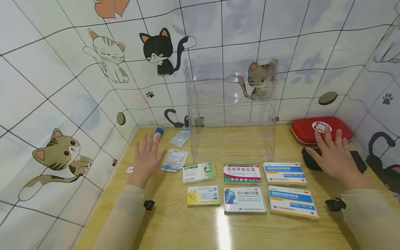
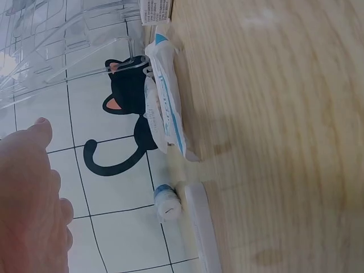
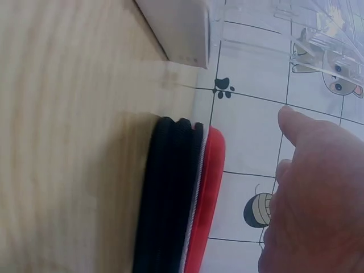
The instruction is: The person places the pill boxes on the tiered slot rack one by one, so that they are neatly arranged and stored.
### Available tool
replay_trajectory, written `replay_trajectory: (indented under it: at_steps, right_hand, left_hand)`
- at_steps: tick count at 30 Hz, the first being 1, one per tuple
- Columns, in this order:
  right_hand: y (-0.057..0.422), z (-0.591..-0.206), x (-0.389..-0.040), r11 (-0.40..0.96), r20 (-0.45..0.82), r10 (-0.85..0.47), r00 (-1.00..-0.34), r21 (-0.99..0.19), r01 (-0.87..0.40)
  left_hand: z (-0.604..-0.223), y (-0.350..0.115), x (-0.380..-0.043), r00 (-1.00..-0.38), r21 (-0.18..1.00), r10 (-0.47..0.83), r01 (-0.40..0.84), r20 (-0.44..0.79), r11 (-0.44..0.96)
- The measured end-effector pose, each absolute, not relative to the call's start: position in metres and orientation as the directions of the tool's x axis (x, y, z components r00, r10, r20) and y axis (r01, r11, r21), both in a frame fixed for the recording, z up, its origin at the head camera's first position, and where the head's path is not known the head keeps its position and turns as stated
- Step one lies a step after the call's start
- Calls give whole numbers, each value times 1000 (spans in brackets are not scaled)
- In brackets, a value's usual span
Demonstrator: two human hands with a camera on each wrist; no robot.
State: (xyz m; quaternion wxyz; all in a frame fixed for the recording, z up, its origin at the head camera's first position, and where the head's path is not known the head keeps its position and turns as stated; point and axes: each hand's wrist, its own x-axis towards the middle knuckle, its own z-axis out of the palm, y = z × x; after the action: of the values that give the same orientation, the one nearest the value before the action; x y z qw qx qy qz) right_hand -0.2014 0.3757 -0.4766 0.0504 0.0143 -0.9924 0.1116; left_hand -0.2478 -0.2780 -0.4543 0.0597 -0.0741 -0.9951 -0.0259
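Both hands are raised over the table with fingers spread, and neither holds anything. The left hand [image 1: 148, 157] hovers near a small blue-capped bottle [image 1: 158, 132] and a white-and-blue sachet [image 1: 175, 160]. Over on the right, the right hand [image 1: 334, 158] is above a black pouch [image 1: 312, 159] and in front of a red zip case [image 1: 307, 130]. Between the hands, medicine boxes lie flat in two rows: a green-and-white box [image 1: 199, 172], a green-and-magenta box [image 1: 242, 173], a yellow box [image 1: 203, 196], a white-and-blue box [image 1: 245, 200] and two blue-and-orange boxes [image 1: 285, 173].
A clear tiered acrylic rack [image 1: 231, 124] stands behind the boxes, against the cat-printed wall covering [image 1: 206, 21]. Another sachet [image 1: 180, 137] lies left of the rack. A small white item [image 1: 130, 169] is partly hidden beside the left hand. The wooden table [image 1: 175, 229] reflects light at the front.
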Motion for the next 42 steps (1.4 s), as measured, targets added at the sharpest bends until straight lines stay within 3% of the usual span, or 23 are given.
replay_trajectory:
  at_steps: [12, 17, 23, 29, 34, 42]
  right_hand:
    - [390, -478, -198, 977, 118, 9, -993, -211, -16]
    - [388, -478, -197, 974, 152, -65, -986, -204, -96]
    - [373, -472, -193, 922, 149, -233, -961, -280, -266]
    - [364, -472, -187, 910, 58, -295, -954, -287, -299]
    - [364, -475, -188, 895, 55, -347, -936, -280, -348]
    - [365, -479, -186, 868, 60, -389, -919, -311, -387]
  left_hand:
    - [-448, -276, -245, -981, 28, 144, 149, 129, 988]
    - [-448, -272, -245, -973, 42, 152, 162, 175, 986]
    - [-447, -254, -248, -927, 294, 163, 268, 337, 918]
    - [-449, -227, -257, -937, 576, 285, 349, 202, 739]
    - [-455, -210, -269, -917, 677, 367, 372, 158, 635]
    - [-461, -197, -279, -900, 721, 408, 385, 154, 576]
